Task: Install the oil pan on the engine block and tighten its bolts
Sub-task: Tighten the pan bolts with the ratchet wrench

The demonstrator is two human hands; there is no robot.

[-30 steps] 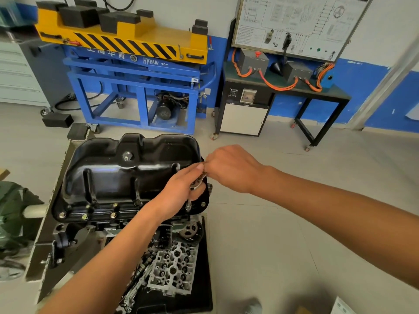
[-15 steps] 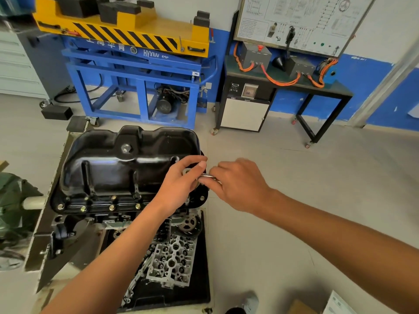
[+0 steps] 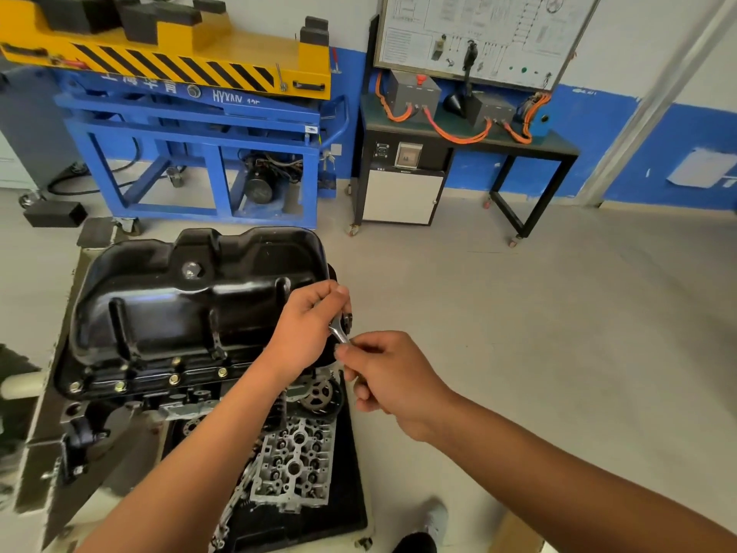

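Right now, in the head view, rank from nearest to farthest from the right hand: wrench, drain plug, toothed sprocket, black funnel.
1. wrench, in the right hand.
2. toothed sprocket, lower left.
3. drain plug, atop oil pan.
4. black funnel, far bench.

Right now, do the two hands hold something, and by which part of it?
Both hold one silver metal wrench: the left hand grips its head end beside the black oil pan, the right hand pinches its handle.

Grey floor (image 3: 558, 313), blue-and-white wall (image 3: 658, 125), blue lift stand (image 3: 191, 125), black bench (image 3: 518, 141).
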